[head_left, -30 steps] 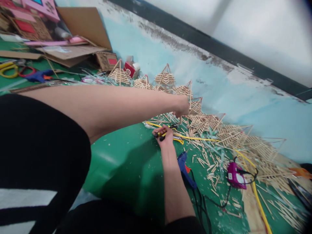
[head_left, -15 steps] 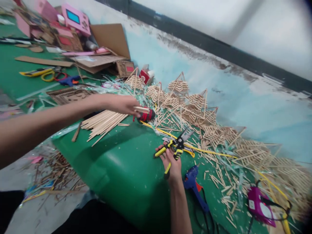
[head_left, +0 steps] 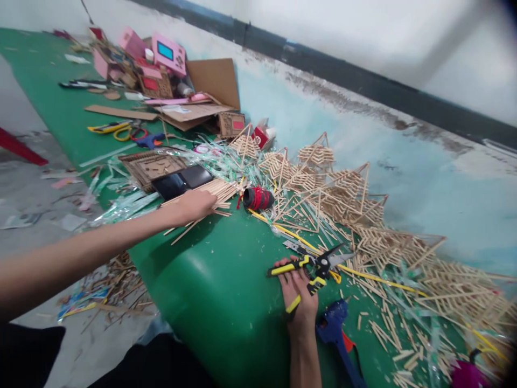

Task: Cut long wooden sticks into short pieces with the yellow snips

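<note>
My left hand (head_left: 197, 206) is closed over a fanned pile of thin wooden sticks (head_left: 221, 192), its fingertips partly hidden among them. Resting in the palm and fingers of my right hand (head_left: 299, 293) are shears (head_left: 322, 265) with yellow-and-black handles, their handles and blades spread apart. Between the two hands lies a dark roll wound with red cord (head_left: 258, 199). A utility knife (head_left: 297, 247) sits just beyond the shears, and a blue glue gun (head_left: 335, 323) is right of my right wrist.
Stepped stick frames (head_left: 347, 188) line the wall, with cut stick pieces (head_left: 388, 328) before them. A yellow strip (head_left: 379, 277) runs across the green table (head_left: 202, 302). A dark phone-like slab (head_left: 181, 180), plastic strips, and cardboard (head_left: 214, 81) are at the left.
My left hand has moved down and left, from above the red-corded roll with short sticks in it to the stick pile. My right hand keeps the shears, their blades now wider apart. The view has shifted left.
</note>
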Demonstrator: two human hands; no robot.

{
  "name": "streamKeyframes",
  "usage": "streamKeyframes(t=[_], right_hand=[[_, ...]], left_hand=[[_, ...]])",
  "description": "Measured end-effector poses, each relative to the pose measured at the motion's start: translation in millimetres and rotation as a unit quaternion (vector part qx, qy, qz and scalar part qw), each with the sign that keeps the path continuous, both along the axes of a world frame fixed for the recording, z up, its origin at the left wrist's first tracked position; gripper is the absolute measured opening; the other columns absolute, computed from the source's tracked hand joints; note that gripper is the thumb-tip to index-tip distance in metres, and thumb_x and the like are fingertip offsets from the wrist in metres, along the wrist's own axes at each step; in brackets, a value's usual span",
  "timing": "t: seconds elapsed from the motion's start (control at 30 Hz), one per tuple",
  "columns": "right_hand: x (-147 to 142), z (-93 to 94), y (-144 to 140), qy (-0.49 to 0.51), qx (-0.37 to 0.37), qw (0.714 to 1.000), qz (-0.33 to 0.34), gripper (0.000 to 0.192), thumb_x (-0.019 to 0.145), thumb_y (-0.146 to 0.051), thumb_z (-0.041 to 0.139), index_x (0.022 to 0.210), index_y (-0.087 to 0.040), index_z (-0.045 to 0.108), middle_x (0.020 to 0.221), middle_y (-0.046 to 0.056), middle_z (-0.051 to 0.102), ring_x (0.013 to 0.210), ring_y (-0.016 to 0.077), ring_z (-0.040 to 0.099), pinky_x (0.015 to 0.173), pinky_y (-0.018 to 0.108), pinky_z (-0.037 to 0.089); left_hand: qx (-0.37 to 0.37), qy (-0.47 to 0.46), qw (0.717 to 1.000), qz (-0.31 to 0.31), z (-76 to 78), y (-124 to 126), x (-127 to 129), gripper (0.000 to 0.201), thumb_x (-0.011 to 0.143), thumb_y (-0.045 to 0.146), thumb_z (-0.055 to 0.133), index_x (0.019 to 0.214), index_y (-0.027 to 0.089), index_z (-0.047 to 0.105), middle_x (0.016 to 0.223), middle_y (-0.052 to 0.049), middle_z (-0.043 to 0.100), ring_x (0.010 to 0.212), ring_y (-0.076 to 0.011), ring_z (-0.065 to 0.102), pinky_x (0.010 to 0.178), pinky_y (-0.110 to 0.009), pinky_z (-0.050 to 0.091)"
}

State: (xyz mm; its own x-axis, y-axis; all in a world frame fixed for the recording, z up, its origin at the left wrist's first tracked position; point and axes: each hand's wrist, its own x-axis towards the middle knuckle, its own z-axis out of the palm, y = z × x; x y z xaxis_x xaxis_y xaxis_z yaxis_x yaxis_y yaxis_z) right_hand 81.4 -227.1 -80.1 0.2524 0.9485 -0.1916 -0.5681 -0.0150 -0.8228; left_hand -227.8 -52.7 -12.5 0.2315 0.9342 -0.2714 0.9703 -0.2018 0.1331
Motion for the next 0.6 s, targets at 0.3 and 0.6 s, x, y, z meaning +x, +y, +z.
streamKeyframes(t=[0.3,0.6], right_hand=[[4.5,-6.8,1.2,0.011,0.005,1.000,0.016,0.055,0.079,-0.040,0.079,0.128,-0.020,0.067,0.113,0.013,0.075,0.106,0.0299,0.072,0.108,0.065,0.049],[3.4,-2.2,-2.3,-0.001,0.014,1.000,0.025,0.053,0.083,-0.038,0.073,0.132,-0.020,0.064,0.117,0.014,0.074,0.117,0.0303,0.068,0.109,0.062,0.050]], left_hand=[[-0.005,-0.050,0.997,0.065,26.7,4.2,-4.3,0.038,0.099,0.038,0.065,0.130,0.016,0.061,0.128,-0.011,0.064,0.110,-0.0242,0.066,0.093,-0.046,0.059],[-0.163,-0.420,0.893,-0.002,46.3,-30.5,24.9,0.034,0.082,0.030,0.052,0.104,0.012,0.071,0.079,-0.005,0.071,0.041,-0.0054,0.029,0.041,-0.028,0.022]])
